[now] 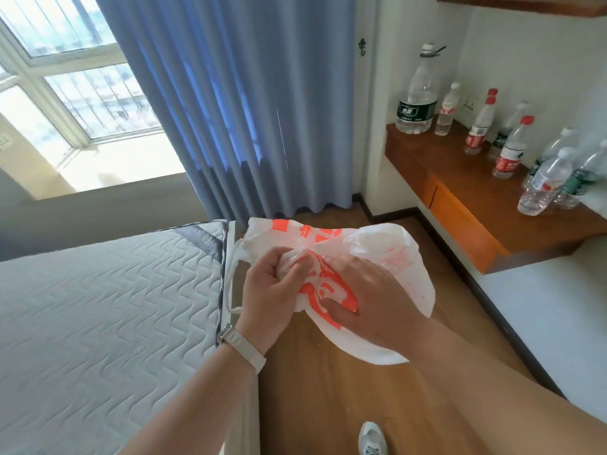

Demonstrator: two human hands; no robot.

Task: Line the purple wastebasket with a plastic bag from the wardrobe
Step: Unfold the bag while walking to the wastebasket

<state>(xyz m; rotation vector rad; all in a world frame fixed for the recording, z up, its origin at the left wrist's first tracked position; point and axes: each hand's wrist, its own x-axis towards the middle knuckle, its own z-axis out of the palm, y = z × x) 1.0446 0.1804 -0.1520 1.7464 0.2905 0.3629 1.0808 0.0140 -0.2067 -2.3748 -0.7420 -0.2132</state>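
Status: bag (394, 264), white film with orange print, hung crumpled in both our hands above the floor (312, 389), between the mattress (98, 307) and the desk (460, 178). Our left hand (269, 290), watch (243, 348) at the wrist, was fisted round a bunch of film near the mouth. One handle loop (230, 290) dangled free beside it. Our right hand (371, 297) pinched the film next to it, thumb on the orange print. Its fingers were blurred and partly hidden in the folds, so we could not tell how deep they went. No wastebasket in view.

Judged step: opening the bag. To do it well we would find the two layers at the mouth, rub them apart between thumb and finger, then draw the hands apart until the mouth gaped. The film looked thin, so a slow pull rather than a jerk, with both handles kept out of the bunch.

Edges: the mattress corner lay just beside the left hand and the loop, which could catch there. The desk edge stood well apart on the right, with bottles (415, 93) along it. A wide elbow swing that way risked knocking them. Open floor ran forward to the curtain (246, 110) and back past our shoe (372, 438). That strip seemed the free room for spreading the bag.
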